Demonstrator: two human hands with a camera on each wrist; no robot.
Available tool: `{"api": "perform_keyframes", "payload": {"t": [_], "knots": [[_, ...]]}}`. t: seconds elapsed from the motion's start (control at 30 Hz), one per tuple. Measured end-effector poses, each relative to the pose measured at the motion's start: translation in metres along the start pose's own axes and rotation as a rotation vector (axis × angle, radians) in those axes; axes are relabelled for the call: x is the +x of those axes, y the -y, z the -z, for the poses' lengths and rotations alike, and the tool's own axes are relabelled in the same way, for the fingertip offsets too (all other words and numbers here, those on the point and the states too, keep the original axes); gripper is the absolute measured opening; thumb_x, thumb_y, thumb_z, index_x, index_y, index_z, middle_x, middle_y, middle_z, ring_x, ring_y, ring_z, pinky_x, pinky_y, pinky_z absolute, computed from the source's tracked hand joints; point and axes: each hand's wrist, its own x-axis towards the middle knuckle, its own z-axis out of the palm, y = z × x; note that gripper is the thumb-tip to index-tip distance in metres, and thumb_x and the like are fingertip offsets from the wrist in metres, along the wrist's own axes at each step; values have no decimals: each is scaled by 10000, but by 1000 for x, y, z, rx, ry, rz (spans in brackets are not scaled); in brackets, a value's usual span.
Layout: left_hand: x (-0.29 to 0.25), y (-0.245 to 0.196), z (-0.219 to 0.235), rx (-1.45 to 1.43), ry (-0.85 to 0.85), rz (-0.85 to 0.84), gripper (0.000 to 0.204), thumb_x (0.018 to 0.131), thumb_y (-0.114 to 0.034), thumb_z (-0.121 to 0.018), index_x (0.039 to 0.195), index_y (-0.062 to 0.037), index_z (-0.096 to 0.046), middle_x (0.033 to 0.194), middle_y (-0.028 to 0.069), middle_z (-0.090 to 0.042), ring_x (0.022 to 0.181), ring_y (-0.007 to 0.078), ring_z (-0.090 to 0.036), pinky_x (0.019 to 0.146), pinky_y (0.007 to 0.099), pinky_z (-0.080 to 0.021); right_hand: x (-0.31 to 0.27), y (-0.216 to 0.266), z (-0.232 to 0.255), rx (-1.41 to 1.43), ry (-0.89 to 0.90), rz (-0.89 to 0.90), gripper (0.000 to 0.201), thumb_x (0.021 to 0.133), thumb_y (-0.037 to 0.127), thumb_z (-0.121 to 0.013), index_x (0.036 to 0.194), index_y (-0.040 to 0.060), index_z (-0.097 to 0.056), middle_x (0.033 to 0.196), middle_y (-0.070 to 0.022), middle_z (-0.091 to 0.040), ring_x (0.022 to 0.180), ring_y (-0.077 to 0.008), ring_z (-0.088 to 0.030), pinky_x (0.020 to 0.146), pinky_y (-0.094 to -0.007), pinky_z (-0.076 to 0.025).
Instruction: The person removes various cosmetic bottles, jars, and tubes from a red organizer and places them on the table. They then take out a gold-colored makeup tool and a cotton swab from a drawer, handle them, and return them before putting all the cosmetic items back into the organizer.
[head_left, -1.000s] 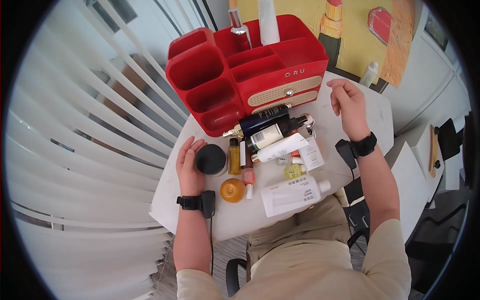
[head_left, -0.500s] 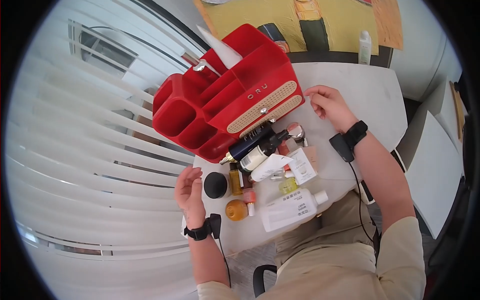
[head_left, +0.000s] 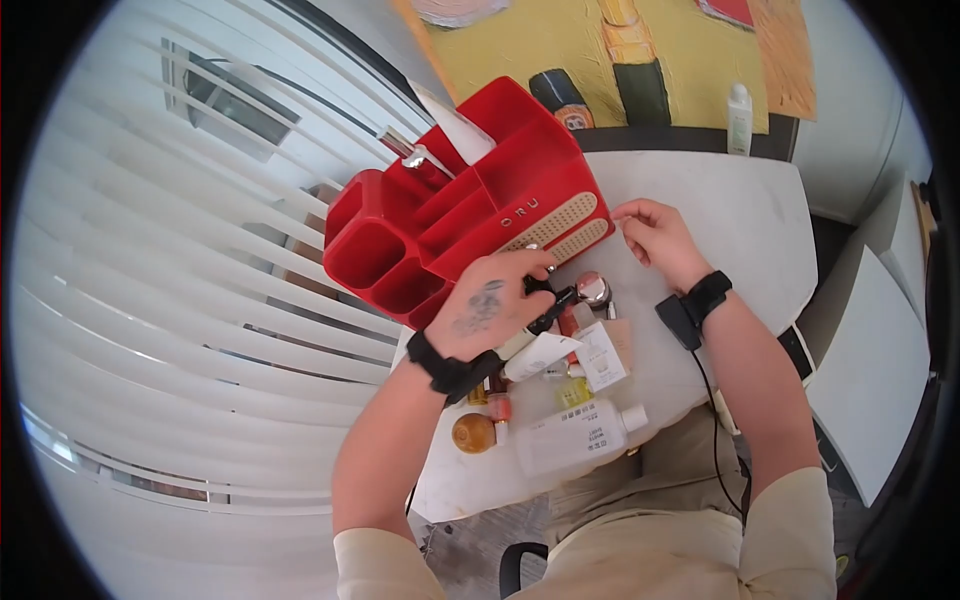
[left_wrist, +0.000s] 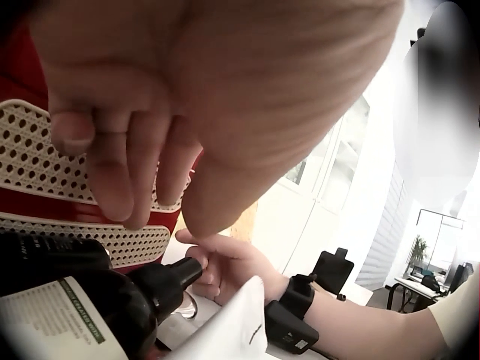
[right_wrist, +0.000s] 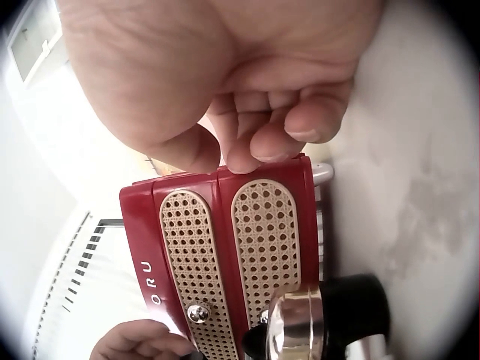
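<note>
My left hand hovers over the bottles in front of the red organizer, back of the hand up. In the left wrist view its fingers hang bent, holding nothing, above a black-topped bottle with a pale label and a dark blue-black bottle. Both bottles lie close to the organizer's woven drawer fronts. At the organizer's right front corner is my right hand, fingers loosely curled with nothing in them. The right wrist view puts its fingertips right at the organizer's edge.
A white tube, a small white box, a round silver-rimmed container, an amber round item and a large white bottle lie on the white table. Another bottle stands at the back. Blinds border the left.
My left hand has moved from beside the black-lidded jar, up and right over the dark bottles; the jar is now hidden. My right hand stays by the organizer's corner. The head view has turned.
</note>
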Motion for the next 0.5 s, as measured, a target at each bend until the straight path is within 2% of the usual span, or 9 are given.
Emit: {"api": "perform_keyframes", "payload": {"t": [0.03, 0.1, 0.2, 0.3, 0.5], "knots": [[4, 3, -3, 66, 28, -38, 394, 786, -63, -690, 1171, -9, -628, 984, 118, -698, 819, 185, -652, 752, 275, -515, 0, 1, 0, 11, -1, 2, 168, 909, 81, -548, 1030, 4, -636, 734, 8, -579, 553, -45, -477, 465, -207, -368], [13, 8, -7, 197, 85, -103, 393, 788, -129, -693, 1165, -34, -637, 977, 126, -702, 849, 230, -665, 781, 309, -522, 0, 1, -1, 1, 5, 2, 169, 910, 83, -549, 1032, 5, -636, 735, 9, -580, 555, -44, -477, 466, -206, -368], [19, 9, -10, 255, 129, -125, 371, 788, -133, -692, 1147, -49, -650, 962, 118, -704, 879, 240, -667, 795, 318, -522, 1, 0, -1, -13, 8, -4, 169, 912, 86, -550, 1037, 9, -635, 738, 11, -581, 559, -42, -478, 469, -203, -369], [22, 5, -8, 216, 206, -93, 346, 789, -137, -690, 1125, -56, -666, 951, 111, -705, 889, 232, -665, 798, 314, -522, 3, -3, -1, -28, 11, -5, 169, 914, 89, -552, 1041, 13, -635, 738, 14, -581, 560, -39, -478, 470, -202, -368], [27, 16, -13, 143, 205, -141, 315, 789, -118, -676, 1095, -44, -682, 928, 116, -696, 869, 221, -664, 801, 307, -519, 2, -1, -2, -51, 4, -11, 171, 914, 91, -553, 1046, 19, -635, 735, 18, -579, 561, -36, -477, 469, -199, -365]]}}
